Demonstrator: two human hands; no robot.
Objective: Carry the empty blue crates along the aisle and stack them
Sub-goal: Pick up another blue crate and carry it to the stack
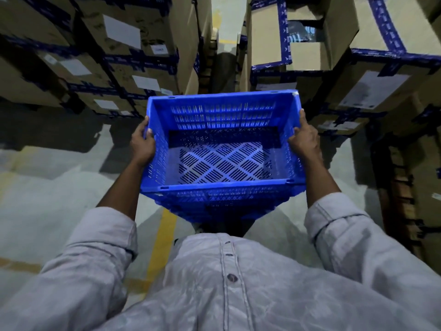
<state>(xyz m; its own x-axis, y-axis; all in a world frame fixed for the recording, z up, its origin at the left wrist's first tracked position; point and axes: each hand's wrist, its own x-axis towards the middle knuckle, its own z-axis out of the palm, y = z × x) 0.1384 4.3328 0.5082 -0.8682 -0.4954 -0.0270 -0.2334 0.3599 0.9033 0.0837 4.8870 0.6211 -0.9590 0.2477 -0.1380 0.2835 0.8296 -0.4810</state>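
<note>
The blue crate (222,149) sits at chest height in the middle of the view, empty, its slotted floor showing, with what looks like more crate rims nested beneath it (the lower edges blur together, so the count is unclear). The left hand (142,143) is clamped on the side wall at 9 o'clock, thumb hooked over the rim; the right hand (304,139) grips the opposite wall at 3 o'clock the same way, so the hands are well apart with the load between them.

To carry this well, I would judge it best to keep the rim level and the load close to the shirt (238,283), elbows tucked. The aisle (222,27) opens at 12 o'clock between stacked cardboard boxes (124,44) at 10 o'clock and more at 2 o'clock; hold the centre, roughly along the yellow floor line (162,237) at 7 o'clock, so no corner clips a carton
</note>
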